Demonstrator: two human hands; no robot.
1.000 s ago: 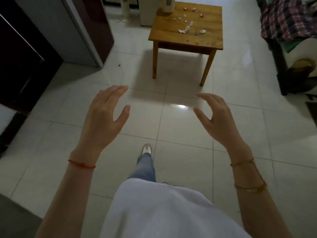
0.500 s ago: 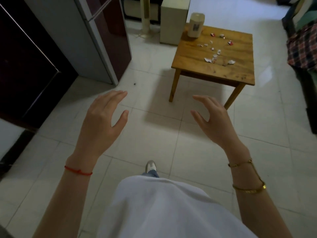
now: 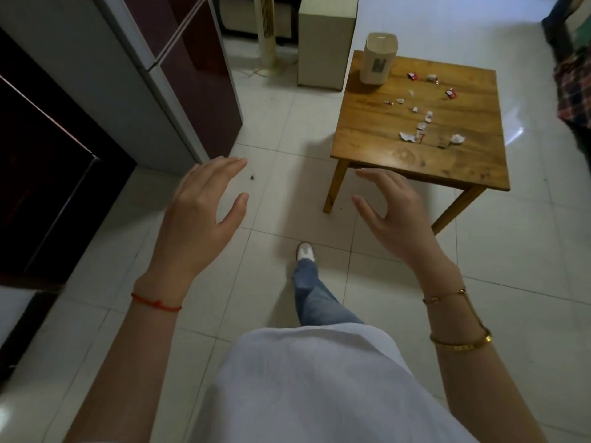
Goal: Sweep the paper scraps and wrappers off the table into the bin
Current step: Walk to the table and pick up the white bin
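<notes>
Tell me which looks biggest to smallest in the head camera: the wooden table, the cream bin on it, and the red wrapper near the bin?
1. wooden table
2. cream bin
3. red wrapper

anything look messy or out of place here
Yes: torn paper scraps and red wrappers lie scattered over the wooden table, beside the small bin on its far corner. A dark speck sits on the floor tiles.
</notes>
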